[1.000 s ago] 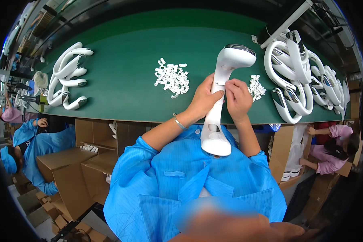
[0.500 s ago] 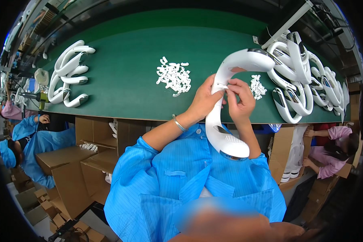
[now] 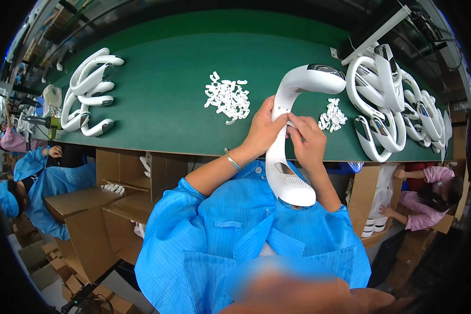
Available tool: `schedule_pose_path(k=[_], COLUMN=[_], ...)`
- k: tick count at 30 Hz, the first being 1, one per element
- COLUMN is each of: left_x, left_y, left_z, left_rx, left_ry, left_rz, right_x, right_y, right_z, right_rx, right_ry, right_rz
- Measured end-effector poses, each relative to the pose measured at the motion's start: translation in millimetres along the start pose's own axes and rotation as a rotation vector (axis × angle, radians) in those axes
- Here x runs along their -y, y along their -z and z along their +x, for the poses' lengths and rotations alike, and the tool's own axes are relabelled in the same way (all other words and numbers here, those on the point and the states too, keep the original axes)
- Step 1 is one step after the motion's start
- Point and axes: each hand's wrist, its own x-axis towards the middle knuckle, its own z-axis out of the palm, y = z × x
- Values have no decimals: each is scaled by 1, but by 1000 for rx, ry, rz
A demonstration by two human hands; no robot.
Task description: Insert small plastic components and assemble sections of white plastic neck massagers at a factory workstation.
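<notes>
A white, C-shaped neckband device [image 3: 277, 157], with dotted grilles and dark glossy ends, is held upright in front of my chest. My left hand [image 3: 262, 130] is closed around its narrow middle section, thumb on the front. Close beside that, my right hand [image 3: 307, 140] pinches a small white plastic piece [image 3: 290, 123] against the band's inner side; fingers partly hide the piece. Two tiny marks show on the band just above my left thumb. Farther back on the green table lie a large pile of small white pieces [image 3: 229, 102] and a smaller pile of white pieces [image 3: 332, 116].
More white neckbands [image 3: 384, 104] are stacked at the right, beside a white post [image 3: 377, 34]. Another group of neckbands [image 3: 91, 83] lies at the left of the green table [image 3: 162, 94]. Cardboard boxes [image 3: 89, 235] stand below its edge. Co-workers [image 3: 55, 183] sit on both sides.
The neckband has turned slightly in my hands, so its grilles and dark ends face me more. My right fingers have moved a little down and inward along the band.
</notes>
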Motion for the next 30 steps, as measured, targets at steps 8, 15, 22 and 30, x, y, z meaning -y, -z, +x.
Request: schedule_pose_path(k=[8,15,22,30], left_x=[12,17,18,17], left_y=[8,13,9,13], left_z=[7,8,-2,-10], left_rx=[-159,-118,-62,90], left_ry=[-203,-197,-110,-121], left_rz=[103,80,37,-13], right_x=[1,11,6,4], right_y=[-15,-2,-1,-6], right_z=[-11,3,26,20], right_rx=[-49,117,0,13], right_ry=[-22,-317,-619,-522], right_rz=[96,306,929,508])
